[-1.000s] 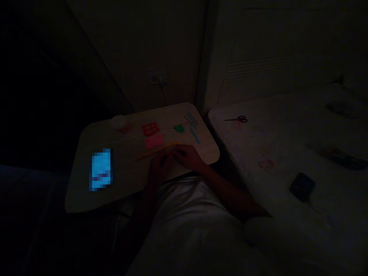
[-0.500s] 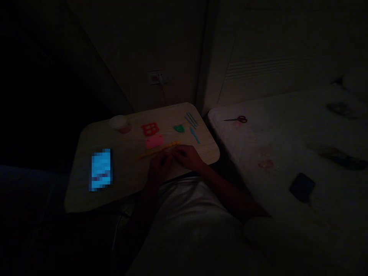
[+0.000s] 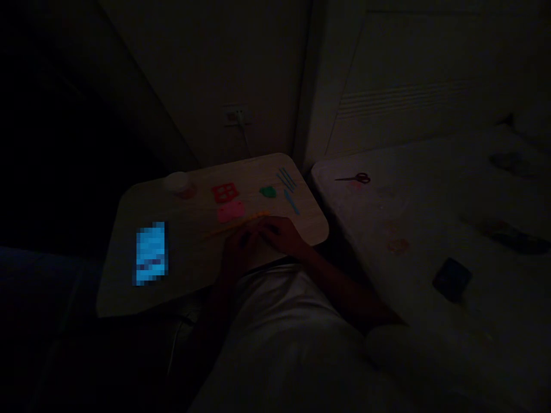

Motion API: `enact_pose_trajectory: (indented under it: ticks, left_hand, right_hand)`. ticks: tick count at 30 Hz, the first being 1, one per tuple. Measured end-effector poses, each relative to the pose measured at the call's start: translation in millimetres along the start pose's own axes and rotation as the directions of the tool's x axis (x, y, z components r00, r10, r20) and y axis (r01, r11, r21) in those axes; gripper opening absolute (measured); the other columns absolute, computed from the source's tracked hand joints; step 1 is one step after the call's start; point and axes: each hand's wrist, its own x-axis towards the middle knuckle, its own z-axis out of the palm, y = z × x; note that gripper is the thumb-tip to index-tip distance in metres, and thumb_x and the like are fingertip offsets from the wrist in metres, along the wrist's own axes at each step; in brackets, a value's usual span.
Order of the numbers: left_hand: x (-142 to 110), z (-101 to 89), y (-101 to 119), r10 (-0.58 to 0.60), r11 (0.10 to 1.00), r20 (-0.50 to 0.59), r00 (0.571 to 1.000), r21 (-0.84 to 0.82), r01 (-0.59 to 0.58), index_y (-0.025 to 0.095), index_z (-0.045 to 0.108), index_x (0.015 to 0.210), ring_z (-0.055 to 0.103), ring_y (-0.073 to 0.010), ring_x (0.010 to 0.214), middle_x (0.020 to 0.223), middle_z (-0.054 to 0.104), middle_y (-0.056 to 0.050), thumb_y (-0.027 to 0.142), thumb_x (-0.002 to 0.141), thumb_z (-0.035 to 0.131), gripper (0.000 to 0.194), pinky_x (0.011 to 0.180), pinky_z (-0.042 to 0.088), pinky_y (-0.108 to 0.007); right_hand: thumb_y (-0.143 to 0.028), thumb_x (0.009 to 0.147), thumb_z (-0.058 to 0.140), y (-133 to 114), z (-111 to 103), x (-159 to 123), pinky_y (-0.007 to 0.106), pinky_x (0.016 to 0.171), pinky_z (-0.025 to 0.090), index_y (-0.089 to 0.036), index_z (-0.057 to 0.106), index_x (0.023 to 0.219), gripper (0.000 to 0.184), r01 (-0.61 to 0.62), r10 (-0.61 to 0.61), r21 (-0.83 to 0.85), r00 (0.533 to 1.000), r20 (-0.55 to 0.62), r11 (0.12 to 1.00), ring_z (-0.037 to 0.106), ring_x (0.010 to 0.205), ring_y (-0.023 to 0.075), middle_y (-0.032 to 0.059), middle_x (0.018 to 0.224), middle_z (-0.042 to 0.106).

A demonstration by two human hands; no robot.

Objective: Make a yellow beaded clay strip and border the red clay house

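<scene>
In dim light, my left hand (image 3: 239,243) and my right hand (image 3: 276,232) meet at the near edge of a small wooden table (image 3: 189,287). Their fingers are closed and pressed close together; whatever lies between them is too dark to make out. Just beyond the fingertips runs a long thin orange-yellow strip (image 3: 219,231), with a lumpy right end. Behind it lie a flat pink piece (image 3: 231,211) and a red frame-like piece (image 3: 224,193) with holes. A green lump (image 3: 268,192) sits farther right, near a blue plastic knife-like tool (image 3: 291,202) and several thin blue-green sticks (image 3: 286,180).
A lit phone or tablet screen (image 3: 150,252), blurred out, lies at the table's left. A pale round tub (image 3: 176,182) stands at the back left. To the right, a light-covered surface (image 3: 413,206) bears scissors (image 3: 353,178) and a dark square object (image 3: 451,279). A wall socket (image 3: 236,116) holds a plug.
The picture has grown slightly darker. My hands stay together at almost the same spot, with only tiny finger shifts; the things on the table have not moved.
</scene>
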Motion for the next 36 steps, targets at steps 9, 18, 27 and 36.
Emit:
enact_pose_trajectory:
  ticks: [9, 18, 27, 36]
  left_hand:
    - [0.8, -0.6, 0.6, 0.019, 1.000, -0.002, 1.000, 0.015, -0.019, 0.019, 0.070, 0.080, 0.063, -0.0189, 0.072, 0.076, 0.072, -0.003, 0.043, 0.085, 0.060, 0.026, 0.068, 0.051, -0.028]
    - [-0.1, 0.2, 3.0, 0.016, 1.000, -0.008, 1.000, 0.009, -0.015, 0.020, 0.069, 0.079, 0.063, -0.0193, 0.072, 0.075, 0.070, -0.002, 0.041, 0.086, 0.060, 0.024, 0.070, 0.051, -0.029]
    - [0.2, -0.1, 1.9, 0.003, 1.000, 0.005, 1.000, 0.009, -0.003, 0.019, 0.069, 0.079, 0.061, -0.0185, 0.068, 0.072, 0.069, -0.002, 0.041, 0.085, 0.060, 0.024, 0.065, 0.049, -0.028]
    - [0.1, 0.1, 2.3, 0.008, 1.000, 0.001, 1.000, 0.000, -0.008, 0.019, 0.068, 0.078, 0.061, -0.0184, 0.069, 0.073, 0.069, -0.002, 0.042, 0.085, 0.060, 0.025, 0.066, 0.049, -0.028]
  right_hand:
    - [-0.032, 0.095, 0.059, -0.9, 0.6, -0.4, 0.025, 0.066, 0.040, -0.016, 0.072, 0.086, 0.022, -0.006, 0.006, 0.012, 1.000, -0.007, 1.000, 0.059, 0.071, 0.0146, 0.0025, 0.080, 0.069]
    - [-0.029, 0.094, 0.058, -1.5, -0.5, -0.1, 0.025, 0.069, 0.042, -0.017, 0.073, 0.087, 0.019, -0.014, 0.014, -0.016, 1.000, 0.006, 1.000, 0.060, 0.074, 0.0152, 0.0027, 0.082, 0.071]
    - [-0.030, 0.094, 0.059, -0.8, 0.1, -0.8, 0.024, 0.068, 0.041, -0.017, 0.072, 0.087, 0.020, -0.020, 0.020, -0.004, 1.000, -0.003, 1.000, 0.061, 0.073, 0.0147, 0.0021, 0.081, 0.071]
    - [-0.028, 0.094, 0.059, 2.8, 0.5, -0.5, 0.025, 0.070, 0.042, -0.017, 0.073, 0.088, 0.019, 0.006, -0.006, -0.014, 1.000, -0.001, 1.000, 0.062, 0.075, 0.0148, 0.0029, 0.084, 0.071]
